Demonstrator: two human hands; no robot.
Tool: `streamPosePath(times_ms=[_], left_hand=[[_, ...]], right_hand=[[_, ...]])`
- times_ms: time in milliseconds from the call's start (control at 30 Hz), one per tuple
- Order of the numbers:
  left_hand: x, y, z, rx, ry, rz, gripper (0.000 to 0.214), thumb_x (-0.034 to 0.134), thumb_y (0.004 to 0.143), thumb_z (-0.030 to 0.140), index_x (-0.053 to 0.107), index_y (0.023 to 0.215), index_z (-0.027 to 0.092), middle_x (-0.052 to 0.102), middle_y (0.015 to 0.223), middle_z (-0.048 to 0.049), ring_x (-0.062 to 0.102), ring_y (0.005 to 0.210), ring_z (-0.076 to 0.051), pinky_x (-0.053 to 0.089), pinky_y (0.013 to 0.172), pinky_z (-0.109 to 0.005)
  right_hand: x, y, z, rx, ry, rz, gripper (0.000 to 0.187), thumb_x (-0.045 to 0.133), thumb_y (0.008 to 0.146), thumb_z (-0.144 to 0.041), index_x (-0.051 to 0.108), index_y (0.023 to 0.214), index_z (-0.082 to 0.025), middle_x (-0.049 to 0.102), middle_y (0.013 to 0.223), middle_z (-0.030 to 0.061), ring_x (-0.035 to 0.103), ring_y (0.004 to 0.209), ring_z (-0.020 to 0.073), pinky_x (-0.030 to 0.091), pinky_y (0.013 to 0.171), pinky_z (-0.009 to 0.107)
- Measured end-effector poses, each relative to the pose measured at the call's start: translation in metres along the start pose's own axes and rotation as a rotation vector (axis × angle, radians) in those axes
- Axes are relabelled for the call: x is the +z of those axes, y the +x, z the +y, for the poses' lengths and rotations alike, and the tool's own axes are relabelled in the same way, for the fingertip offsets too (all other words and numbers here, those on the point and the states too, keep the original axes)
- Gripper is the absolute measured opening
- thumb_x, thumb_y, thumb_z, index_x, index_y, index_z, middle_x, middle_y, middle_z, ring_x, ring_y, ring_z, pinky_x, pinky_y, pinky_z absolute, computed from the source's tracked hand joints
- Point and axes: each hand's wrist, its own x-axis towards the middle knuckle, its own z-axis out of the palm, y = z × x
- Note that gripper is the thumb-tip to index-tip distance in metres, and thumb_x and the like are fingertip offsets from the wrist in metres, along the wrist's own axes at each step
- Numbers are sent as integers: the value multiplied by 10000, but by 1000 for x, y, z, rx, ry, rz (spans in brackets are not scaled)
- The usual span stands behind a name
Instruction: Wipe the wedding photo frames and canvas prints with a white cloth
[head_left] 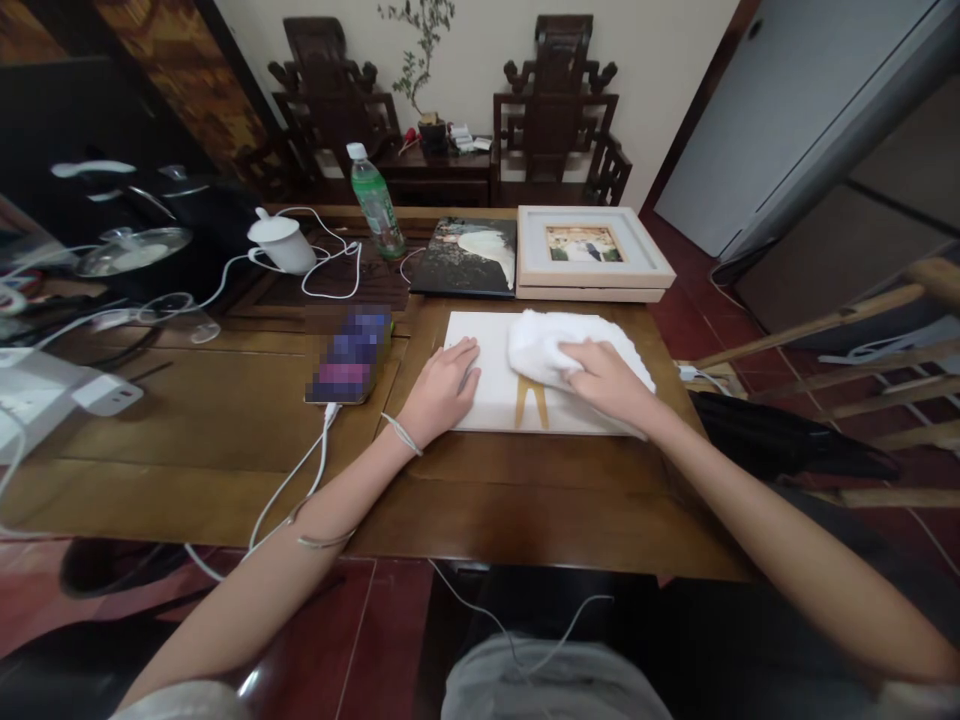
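Observation:
A flat white board or album cover point(491, 400) with a gold mark point(532, 403) lies on the wooden table. My left hand point(442, 390) rests on its left side, palm down and fingers stretched out. A fluffy white cloth point(536, 345) covers much of the board's right part. Pressed on that cloth, my right hand point(604, 380) grips it with bent fingers, some of them hidden in its folds. The upper part of the gold mark is under the cloth.
Behind the board sit a dark photo album point(465, 260) and a white framed picture point(592, 250). To the left are a phone point(352, 355) on a white cable, a green-labelled bottle point(377, 205), a lidded white cup point(283, 243) and a pot point(135, 260).

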Motion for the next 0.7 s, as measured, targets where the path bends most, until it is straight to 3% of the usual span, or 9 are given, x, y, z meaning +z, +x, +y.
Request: streamPosePath(times_ms=[100, 167, 233, 333, 433, 500, 600, 700], left_hand=[[0, 0, -1, 4, -4, -4, 393, 419, 946, 198, 579, 1299, 133, 559, 1433, -157, 470, 1389, -289, 353, 1166, -527], [0, 0, -2, 9, -3, -2, 394, 408, 950, 191, 583, 1297, 125, 563, 1429, -159, 474, 1386, -287, 354, 1169, -517], [1, 0, -3, 13, -3, 6, 400, 397, 950, 175, 584, 1300, 127, 566, 1426, -157, 478, 1383, -283, 358, 1168, -516], [1, 0, -3, 13, -4, 8, 410, 397, 942, 157, 584, 1306, 133, 567, 1425, -153, 480, 1381, -284, 362, 1165, -527], [0, 0, -2, 12, 10, -13, 417, 389, 941, 148, 578, 1311, 117, 558, 1434, -158, 469, 1390, -282, 351, 1174, -519], [-1, 0, -1, 8, 17, -26, 419, 382, 945, 149, 573, 1317, 113, 549, 1443, -158, 457, 1399, -277, 342, 1179, -513], [-1, 0, -1, -4, 8, -31, 419, 381, 947, 156, 574, 1317, 122, 539, 1454, -154, 449, 1405, -276, 335, 1180, -518], [2, 1, -3, -22, -49, -4, 411, 376, 954, 176, 593, 1297, 115, 547, 1446, -154, 462, 1395, -283, 338, 1177, -523]], right_hand=[[15, 28, -5, 15, -85, 9, 177, 385, 742, -78, 488, 700, -216, 651, 765, 54, 637, 894, 275, 387, 991, 502], [26, 27, -15, -3, -158, -44, 265, 387, 739, -45, 590, 850, -174, 699, 1037, 155, 586, 1162, 347, 326, 1046, 599], [34, 10, -29, -52, -208, -103, 369, 385, 746, -24, 622, 1008, -132, 600, 1316, 236, 407, 1382, 380, 221, 1091, 687], [37, -29, -49, -149, -187, -210, 416, 374, 769, -21, 626, 1082, -130, 483, 1470, 232, 248, 1480, 357, 159, 1118, 723], [29, -60, -59, -205, -142, -303, 375, 390, 759, -28, 635, 1010, -160, 498, 1470, 202, 282, 1473, 329, 211, 1136, 683], [22, -66, -56, -219, -124, -305, 344, 401, 747, -33, 629, 960, -175, 538, 1438, 183, 405, 1407, 317, 242, 1150, 631], [13, -48, -38, -198, -113, -254, 297, 395, 748, -40, 607, 882, -199, 693, 1204, 117, 641, 1094, 275, 299, 1140, 556], [13, -9, -19, -121, -167, -179, 249, 393, 734, -40, 570, 798, -202, 712, 856, 58, 658, 829, 236, 369, 1070, 505]])
